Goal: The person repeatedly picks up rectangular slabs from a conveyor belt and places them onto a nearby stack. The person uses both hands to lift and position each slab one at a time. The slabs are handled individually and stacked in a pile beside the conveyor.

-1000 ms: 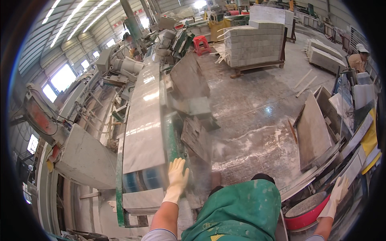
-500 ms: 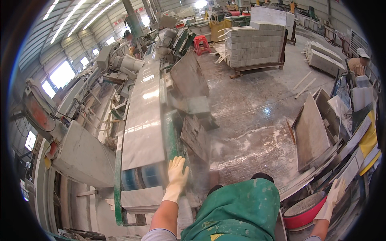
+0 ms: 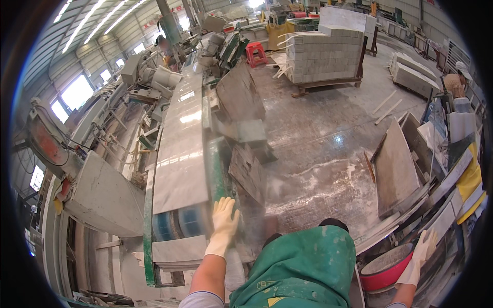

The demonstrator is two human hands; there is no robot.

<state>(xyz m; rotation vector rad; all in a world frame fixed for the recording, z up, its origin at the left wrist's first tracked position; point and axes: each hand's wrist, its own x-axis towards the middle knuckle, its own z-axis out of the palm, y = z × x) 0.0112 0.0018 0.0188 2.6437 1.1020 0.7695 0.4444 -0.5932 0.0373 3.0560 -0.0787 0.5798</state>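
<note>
The left hand [image 3: 224, 219] stays flat, fingers spread, on the conveyor's green edge [image 3: 215, 169] at six o'clock of the stone slab [image 3: 179, 154]; the right hand [image 3: 418, 256], open, has drifted over the red basin [image 3: 382, 272].

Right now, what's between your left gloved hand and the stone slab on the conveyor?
In the head view, the left hand rests on the green conveyor rail; blue rollers lie between it and the slab.

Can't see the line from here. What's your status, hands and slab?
Left hand gloved, flat on conveyor edge. Right hand by red basin. Stone slab lying on conveyor.
</note>
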